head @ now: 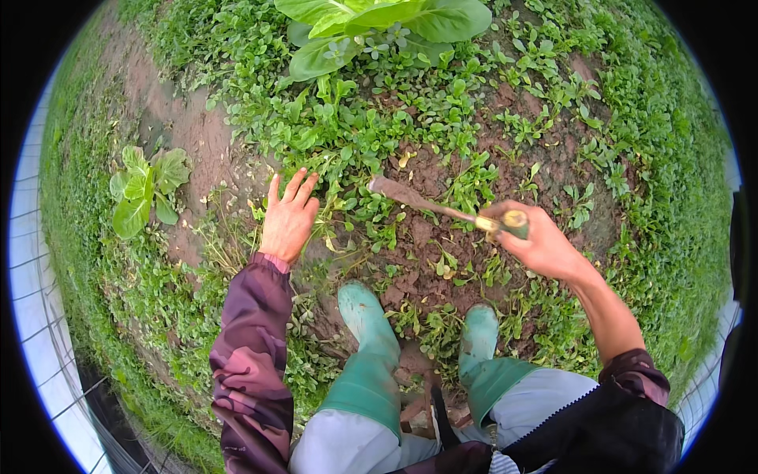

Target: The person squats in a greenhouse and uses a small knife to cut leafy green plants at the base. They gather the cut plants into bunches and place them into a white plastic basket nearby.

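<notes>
My right hand (pixel 536 240) is closed around the green-and-yellow handle of a hand trowel (pixel 414 198). The trowel's muddy metal blade points left, over low leafy weeds and broken soil (pixel 423 237). My left hand (pixel 290 216) is palm down, left of the blade tip, fingers apart at the edge of a weed patch (pixel 349 160). Nothing shows in it, though its palm side is hidden. Thin stalks with wilted leaves (pixel 222 237) lie beside my left wrist. Several uprooted weeds (pixel 447 263) are scattered on the soil below the trowel.
A large lettuce-like plant (pixel 385 26) grows at the top, and a smaller one (pixel 142 189) at the left. My green rubber boots (pixel 370 326) stand apart on the soil. Dense weeds (pixel 645 136) cover the right side. Wire mesh (pixel 35 255) borders the far left.
</notes>
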Demonstrator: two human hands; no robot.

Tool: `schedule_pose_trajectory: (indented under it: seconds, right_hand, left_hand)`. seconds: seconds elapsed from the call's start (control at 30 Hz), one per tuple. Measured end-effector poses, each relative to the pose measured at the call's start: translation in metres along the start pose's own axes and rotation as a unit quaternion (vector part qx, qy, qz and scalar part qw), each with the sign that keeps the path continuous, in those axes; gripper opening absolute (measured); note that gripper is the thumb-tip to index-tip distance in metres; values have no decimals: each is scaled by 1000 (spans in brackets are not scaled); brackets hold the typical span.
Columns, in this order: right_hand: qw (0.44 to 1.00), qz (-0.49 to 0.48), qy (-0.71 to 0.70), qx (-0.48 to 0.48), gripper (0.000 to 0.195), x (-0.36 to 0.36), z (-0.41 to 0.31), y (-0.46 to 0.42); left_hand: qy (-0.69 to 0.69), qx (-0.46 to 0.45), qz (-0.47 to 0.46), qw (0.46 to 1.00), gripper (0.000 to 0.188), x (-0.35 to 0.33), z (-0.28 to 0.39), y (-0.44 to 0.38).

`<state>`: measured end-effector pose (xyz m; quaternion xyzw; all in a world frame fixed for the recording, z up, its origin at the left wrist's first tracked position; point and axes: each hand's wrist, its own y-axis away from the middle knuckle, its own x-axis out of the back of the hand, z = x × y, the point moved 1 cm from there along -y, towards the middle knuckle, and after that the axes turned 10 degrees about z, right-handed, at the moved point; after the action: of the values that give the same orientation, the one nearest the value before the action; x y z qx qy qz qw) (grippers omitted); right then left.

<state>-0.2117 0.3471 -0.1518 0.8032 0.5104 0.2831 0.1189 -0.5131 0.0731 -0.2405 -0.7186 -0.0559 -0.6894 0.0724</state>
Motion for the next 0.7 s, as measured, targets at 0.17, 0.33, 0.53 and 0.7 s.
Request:
schedule_pose_trajectory:
  seconds: [0.17,0.33,0.53,0.7]
  right_hand:
    - [982,36,177,61,29,-8,-21,-24]
    - [978,-27,198,63,33,-16,-49,-24]
    - [979,-41,192,43,29,-27,-53,-32]
    - [978,-31,193,73,23,-35,-36,-28]
  left_hand:
    - [40,-54,90,994,12,30,18,-20]
    - [48,-135,150,978,24,40,48,-61]
    - [-85,-114,28,989,14,1,32,-101]
    - [-86,-69,70,991,15,-20,13,-104]
